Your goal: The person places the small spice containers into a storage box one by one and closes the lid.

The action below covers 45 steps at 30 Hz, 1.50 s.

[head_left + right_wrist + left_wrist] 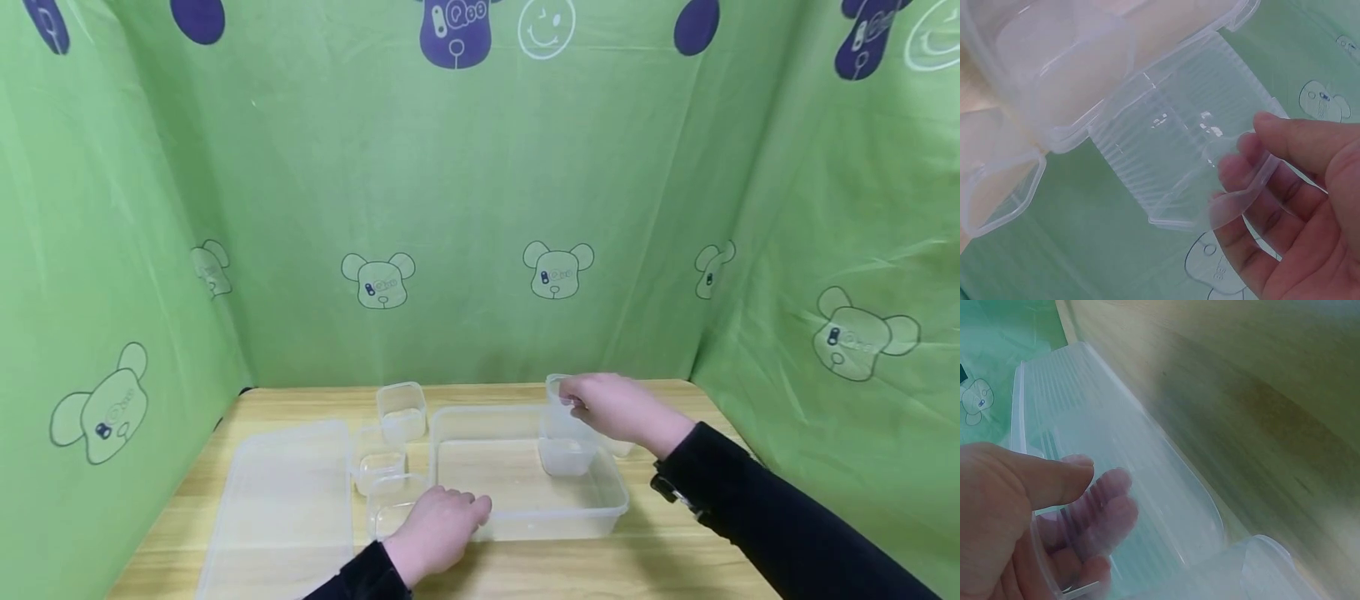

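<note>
From here I see clear plastic in the ribbed container (pixel 566 454), its sides catching glossy glints. The large box (pixel 540 527) looks smooth, translucent plastic; the flat sheet (pixel 285 500), cloudier plastic. I make out a smooth wood-grain table (pixel 675 558), creased cloth curtain (pixel 450 167) and matt fabric sleeve (pixel 780 508).

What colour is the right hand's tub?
The plastic tub is clear, colourless; best in right wrist view.
</note>
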Motion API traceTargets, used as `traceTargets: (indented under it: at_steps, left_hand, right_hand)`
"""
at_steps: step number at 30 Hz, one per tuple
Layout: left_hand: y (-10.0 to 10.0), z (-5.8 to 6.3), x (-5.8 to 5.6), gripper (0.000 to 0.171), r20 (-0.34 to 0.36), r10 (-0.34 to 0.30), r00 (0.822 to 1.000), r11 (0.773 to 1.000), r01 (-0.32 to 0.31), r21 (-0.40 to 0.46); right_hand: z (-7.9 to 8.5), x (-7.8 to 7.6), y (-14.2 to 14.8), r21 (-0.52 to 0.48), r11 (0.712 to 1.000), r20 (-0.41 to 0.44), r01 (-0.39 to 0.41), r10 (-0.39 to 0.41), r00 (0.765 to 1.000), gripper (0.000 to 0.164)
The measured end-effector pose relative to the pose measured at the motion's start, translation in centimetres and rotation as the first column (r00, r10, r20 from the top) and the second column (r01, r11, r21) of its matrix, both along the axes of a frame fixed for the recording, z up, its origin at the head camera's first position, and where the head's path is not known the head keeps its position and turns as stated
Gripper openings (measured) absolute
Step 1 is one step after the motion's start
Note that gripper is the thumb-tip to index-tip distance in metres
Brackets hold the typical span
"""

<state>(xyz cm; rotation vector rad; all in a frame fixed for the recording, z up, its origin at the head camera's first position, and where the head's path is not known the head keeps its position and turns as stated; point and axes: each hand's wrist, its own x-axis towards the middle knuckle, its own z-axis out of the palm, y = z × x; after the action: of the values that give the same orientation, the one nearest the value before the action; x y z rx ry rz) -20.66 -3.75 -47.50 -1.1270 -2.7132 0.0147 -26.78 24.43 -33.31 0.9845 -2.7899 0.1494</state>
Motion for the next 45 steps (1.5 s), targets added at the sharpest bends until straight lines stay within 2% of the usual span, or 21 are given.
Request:
traceTargets:
  at_steps: [10,18,29,36,45]
  left_hand:
    - [0.1,0.0,-0.2,0.013,0.011,0.013,1.0,1.0,-0.012,-0.011]
    - [0.2,0.0,-0.1,0.013,0.0,0.009,1.0,1.0,-0.009,-0.009]
    - [-0.1,0.0,0.1,0.017,-0.026,-0.014,1.0,1.0,0.014,0.011]
    - [-0.1,-0.1,0.0,0.017,-0.01,-0.007,1.0,1.0,0.007,0.008]
    - [-0.2,-0.2,0.0,0.018,-0.051,-0.02,0.998,1.0,0.021,0.02]
  right_hand:
    - [-0.8,-0.2,-2.2,-0.004,1.0,0.025,-0.009,0.009,1.0,0.021]
    - [-2.0,-0.5,-3.7,-0.01,0.996,-0.049,-0.086,0.085,0.995,0.022]
    - [-3.2,-0.8,-5.1,-0.02,0.994,-0.058,-0.107,0.105,0.993,0.023]
    - [-4.1,-1.2,-5.8,0.008,0.995,-0.06,-0.1,0.101,0.993,0.022]
    - [-5.4,-2.0,-6.6,0.005,0.991,-0.06,-0.135,0.135,0.989,0.023]
